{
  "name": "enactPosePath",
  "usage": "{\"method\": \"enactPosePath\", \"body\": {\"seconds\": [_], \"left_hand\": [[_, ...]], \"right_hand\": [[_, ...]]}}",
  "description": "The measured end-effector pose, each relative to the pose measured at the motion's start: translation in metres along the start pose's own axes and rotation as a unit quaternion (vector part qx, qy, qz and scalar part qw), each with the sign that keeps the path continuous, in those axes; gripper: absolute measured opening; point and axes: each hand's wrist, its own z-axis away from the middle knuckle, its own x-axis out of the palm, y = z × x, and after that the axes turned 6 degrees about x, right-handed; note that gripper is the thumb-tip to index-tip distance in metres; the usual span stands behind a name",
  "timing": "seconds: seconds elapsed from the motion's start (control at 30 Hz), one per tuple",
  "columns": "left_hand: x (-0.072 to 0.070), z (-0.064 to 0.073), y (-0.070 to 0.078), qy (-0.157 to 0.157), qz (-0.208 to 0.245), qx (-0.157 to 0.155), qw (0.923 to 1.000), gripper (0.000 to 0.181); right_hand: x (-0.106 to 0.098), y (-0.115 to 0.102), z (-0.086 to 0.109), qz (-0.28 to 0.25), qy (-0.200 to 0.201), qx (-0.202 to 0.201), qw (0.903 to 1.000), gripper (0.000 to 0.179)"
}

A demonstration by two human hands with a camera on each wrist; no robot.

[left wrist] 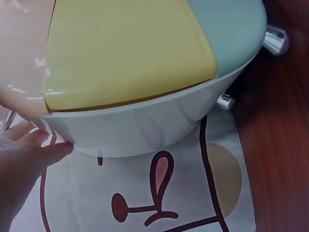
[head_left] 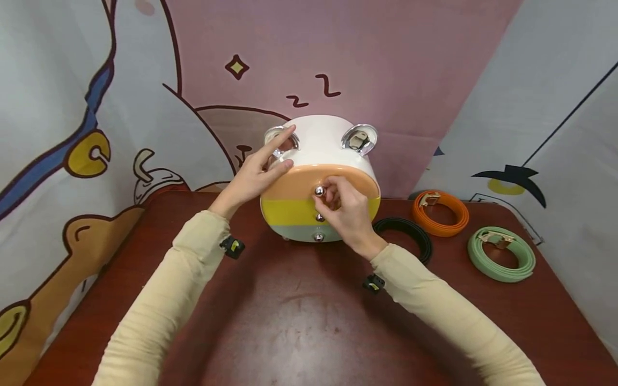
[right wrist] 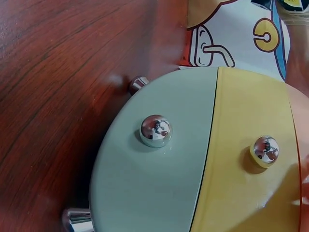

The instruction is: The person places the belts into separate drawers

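A white drawer box (head_left: 321,140) with two silver ears stands at the table's back. Its front has an orange drawer (head_left: 294,185) on top, a yellow drawer (head_left: 289,213) in the middle and a green drawer (right wrist: 178,179) at the bottom. My right hand (head_left: 348,214) pinches the round silver knob (head_left: 319,191) of the orange drawer between thumb and curled fingers. With fingers spread, my left hand (head_left: 253,174) rests on the box's upper left side by the left ear (head_left: 275,134). In the left wrist view, that hand's fingertips (left wrist: 60,151) touch the white side. All drawers look closed.
Right of the box lie a black rolled belt (head_left: 410,233), an orange rolled belt (head_left: 451,212) and a green rolled belt (head_left: 512,262). The box stands on short silver feet (left wrist: 276,40) on the red-brown table (head_left: 289,321). A printed cloth (head_left: 386,69) hangs behind.
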Motion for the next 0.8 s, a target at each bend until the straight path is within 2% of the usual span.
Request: {"method": "enactPosePath", "body": {"seconds": [0.27,0.37,0.43,0.6,0.8], "left_hand": [[-0.007,-0.002,0.002,-0.033,-0.009,0.021,0.9992,0.06],[-0.008,-0.001,0.01,-0.041,0.003,0.013,0.9991,0.061],[-0.009,0.001,0.021,-0.044,0.004,0.002,0.999,0.064],[-0.01,0.003,0.042,-0.04,0.002,-0.014,0.9991,0.073],[-0.008,0.001,0.043,-0.018,-0.006,-0.005,0.9998,0.077]], "right_hand": [[0.0,-0.003,0.001,-0.004,0.008,-0.016,0.9998,0.032],[-0.003,-0.004,0.002,-0.001,0.003,-0.019,0.9998,0.032],[-0.005,-0.005,0.004,0.001,-0.001,-0.021,0.9998,0.031],[-0.009,-0.008,0.009,0.004,-0.004,-0.032,0.9995,0.033],[-0.013,-0.011,0.011,0.007,0.0,-0.04,0.9992,0.033]]}}
